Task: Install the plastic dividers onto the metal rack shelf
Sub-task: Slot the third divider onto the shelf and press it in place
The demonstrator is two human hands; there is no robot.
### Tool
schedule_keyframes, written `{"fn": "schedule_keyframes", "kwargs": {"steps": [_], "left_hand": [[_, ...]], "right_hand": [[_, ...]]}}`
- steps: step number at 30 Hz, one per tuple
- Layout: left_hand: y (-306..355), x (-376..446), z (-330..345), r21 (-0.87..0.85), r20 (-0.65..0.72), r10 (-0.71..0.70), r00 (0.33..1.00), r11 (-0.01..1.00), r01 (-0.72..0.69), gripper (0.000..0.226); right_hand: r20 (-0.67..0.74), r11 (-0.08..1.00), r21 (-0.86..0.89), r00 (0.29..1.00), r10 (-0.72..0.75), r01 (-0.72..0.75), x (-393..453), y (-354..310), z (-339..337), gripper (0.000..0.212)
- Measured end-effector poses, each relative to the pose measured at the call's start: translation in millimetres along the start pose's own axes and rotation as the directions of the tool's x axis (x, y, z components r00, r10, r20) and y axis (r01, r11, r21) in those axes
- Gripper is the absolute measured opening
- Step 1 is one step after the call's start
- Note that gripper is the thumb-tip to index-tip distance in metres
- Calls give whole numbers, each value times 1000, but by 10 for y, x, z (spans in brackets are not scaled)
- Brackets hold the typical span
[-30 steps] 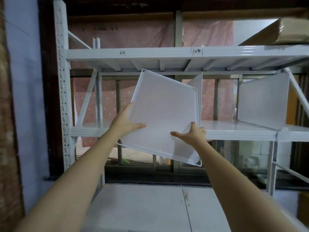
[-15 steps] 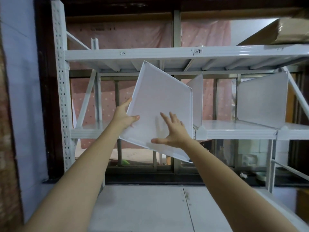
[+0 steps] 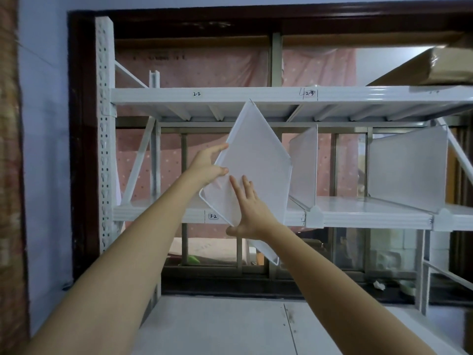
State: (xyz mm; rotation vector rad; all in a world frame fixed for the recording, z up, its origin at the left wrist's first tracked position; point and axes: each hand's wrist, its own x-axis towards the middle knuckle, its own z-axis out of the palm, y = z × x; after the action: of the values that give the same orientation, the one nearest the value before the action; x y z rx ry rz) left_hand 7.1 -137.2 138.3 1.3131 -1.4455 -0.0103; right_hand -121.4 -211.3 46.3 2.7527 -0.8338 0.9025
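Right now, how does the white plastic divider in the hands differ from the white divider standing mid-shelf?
The held white plastic divider is tilted, one corner up; the standing white divider is upright. The held one hangs in front of the metal shelf, between left hand and right hand; the standing one is seated, untouched. Both are translucent white panels.

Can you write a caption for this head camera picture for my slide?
Both hands tilt a white plastic divider in front of the metal rack shelf, where two dividers already stand.

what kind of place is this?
Likely a storeroom or small warehouse: a white metal rack with hand-labelled bays, dividers already standing on its shelf, and a wrapped carton stored on top.
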Motion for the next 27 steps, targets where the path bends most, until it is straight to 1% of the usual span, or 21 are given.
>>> {"fn": "schedule_keyframes", "kwargs": {"steps": [3,6,8,9,10,13,14,15,16,18,20,23,27], "left_hand": [[162,77,7,-77,104,39,994,997,-31,64],[291,67,67,-171,216,68,974,985,-31,59],[340,35,113,-213,281,111,953,976,-51,55],[359,16,131,-215,313,130,941,975,-63,58],[377,-7,145,-216,344,140,929,974,-67,67],[413,-83,164,-238,393,180,902,967,-89,116],[409,-97,174,-259,388,196,901,961,-98,128],[392,-100,189,-291,384,213,899,951,-101,134],[367,-98,207,-321,388,231,892,941,-104,134],[337,-95,257,-328,433,255,864,938,-113,122],[340,-63,316,-266,464,239,853,956,-123,104],[350,26,371,-220,463,223,858,967,-132,100],[333,138,373,-266,394,273,878,948,-175,89]], "right_hand": [[-54,991,126,998,-31,37,30,8,-40,127],[-130,952,289,989,-65,101,45,-24,-46,127],[-169,922,369,984,-60,119,36,-34,-83,125],[-171,912,396,984,-47,112,28,-26,-110,124],[-172,905,413,985,-35,104,26,0,-128,123],[-187,878,463,982,-38,122,0,84,-186,119],[-192,861,491,981,-41,132,1,114,-200,116],[-194,842,523,980,-37,135,-6,127,-234,112],[-198,820,557,980,-24,133,-2,148,-269,109],[-205,782,613,979,17,115,25,195,-340,107],[-226,763,635,974,30,124,67,268,-367,110],[-238,751,645,971,18,144,103,357,-386,112],[-215,762,636,977,20,124,202,409,-440,114]]}}
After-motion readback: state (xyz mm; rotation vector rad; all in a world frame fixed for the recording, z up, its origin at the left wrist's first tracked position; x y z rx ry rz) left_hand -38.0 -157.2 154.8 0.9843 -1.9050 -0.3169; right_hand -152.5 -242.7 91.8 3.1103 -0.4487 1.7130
